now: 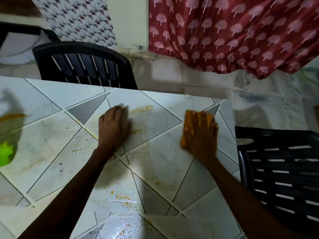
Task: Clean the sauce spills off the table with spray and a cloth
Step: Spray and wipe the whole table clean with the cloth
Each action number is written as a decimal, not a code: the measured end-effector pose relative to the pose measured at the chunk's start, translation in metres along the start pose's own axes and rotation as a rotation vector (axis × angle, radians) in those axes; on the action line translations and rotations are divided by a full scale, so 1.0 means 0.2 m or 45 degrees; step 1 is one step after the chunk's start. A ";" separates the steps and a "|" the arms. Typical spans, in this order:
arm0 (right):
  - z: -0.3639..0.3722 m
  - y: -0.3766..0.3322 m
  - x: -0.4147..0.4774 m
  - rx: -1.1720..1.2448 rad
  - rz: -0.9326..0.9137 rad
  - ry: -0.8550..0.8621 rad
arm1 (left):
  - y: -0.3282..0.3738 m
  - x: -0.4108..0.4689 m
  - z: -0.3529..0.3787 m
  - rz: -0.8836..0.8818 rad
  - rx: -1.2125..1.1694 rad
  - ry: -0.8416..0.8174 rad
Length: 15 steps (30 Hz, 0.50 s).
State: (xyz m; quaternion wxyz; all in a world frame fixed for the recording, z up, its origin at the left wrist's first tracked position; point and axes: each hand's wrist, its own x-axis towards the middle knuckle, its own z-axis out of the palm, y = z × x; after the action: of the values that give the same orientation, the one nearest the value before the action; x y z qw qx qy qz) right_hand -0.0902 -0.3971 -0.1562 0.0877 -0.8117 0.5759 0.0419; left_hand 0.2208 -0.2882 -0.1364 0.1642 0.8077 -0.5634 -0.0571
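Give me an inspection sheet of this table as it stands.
Surface: tiled table, wet sheen near the front, orange sauce smears scattered.
Job's things: orange cloth under the right hand; blurred green object at left edge, maybe the spray.
Clutter: nothing seen.
Grips: left hand flat on the table, empty; right hand presses the cloth, fingers straight.
Cables: nothing seen.
Surroundings: black chair beyond the table, another black chair at the right, red patterned curtain.

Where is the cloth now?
In the head view, the cloth lies under the right hand, on the table, near the black chair at right.
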 end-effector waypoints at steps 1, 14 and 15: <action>-0.02 -0.06 0.15 0.012 0.056 0.029 | -0.03 0.01 -0.01 -0.042 0.027 0.000; 0.03 -0.63 -0.27 -0.004 -0.761 0.028 | -0.38 -0.14 -0.06 -0.076 0.097 -0.044; 0.04 -0.52 -0.31 -0.024 -0.759 0.030 | -0.37 -0.15 -0.04 -0.090 0.111 -0.044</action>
State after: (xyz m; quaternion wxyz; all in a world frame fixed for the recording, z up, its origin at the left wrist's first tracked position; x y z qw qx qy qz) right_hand -0.0119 -0.3048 -0.1434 0.0819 -0.9463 0.3127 0.0101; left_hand 0.2777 -0.2354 -0.1550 0.1169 0.8324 -0.5392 -0.0521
